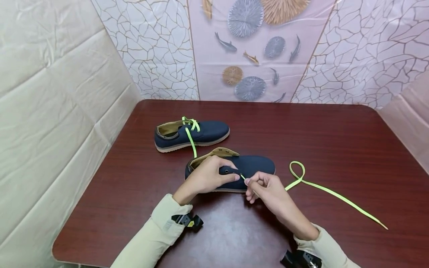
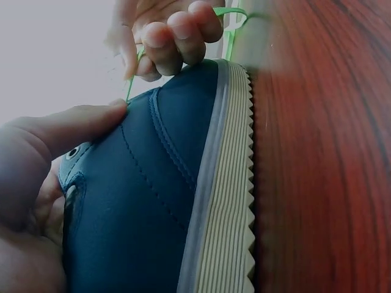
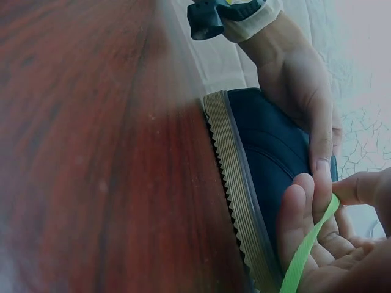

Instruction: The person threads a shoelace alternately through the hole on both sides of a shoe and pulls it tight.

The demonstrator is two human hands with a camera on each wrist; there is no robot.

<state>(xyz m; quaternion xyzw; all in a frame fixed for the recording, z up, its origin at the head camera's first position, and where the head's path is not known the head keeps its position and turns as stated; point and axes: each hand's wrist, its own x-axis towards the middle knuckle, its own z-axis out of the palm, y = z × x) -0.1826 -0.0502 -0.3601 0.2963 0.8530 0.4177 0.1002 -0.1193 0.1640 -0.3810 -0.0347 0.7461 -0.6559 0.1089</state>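
A dark blue shoe with a ribbed tan sole lies side-on to me, toe to the right. My left hand grips its near eyelet flap, thumb outside by the front eyelet, fingers partly hidden inside. At that eyelet my right hand pinches a neon-green shoelace between thumb and forefinger. A short stretch of lace runs taut from eyelet to fingertips. In the right wrist view, the lace passes over the curled fingers of that hand. One metal eyelet shows behind the left thumb.
A matching shoe, with green laces at its eyelets, stands farther back on the brown table. One lace end from it hangs toward the nearer shoe. The free lace loops and trails off to the right. A patterned wall rises behind.
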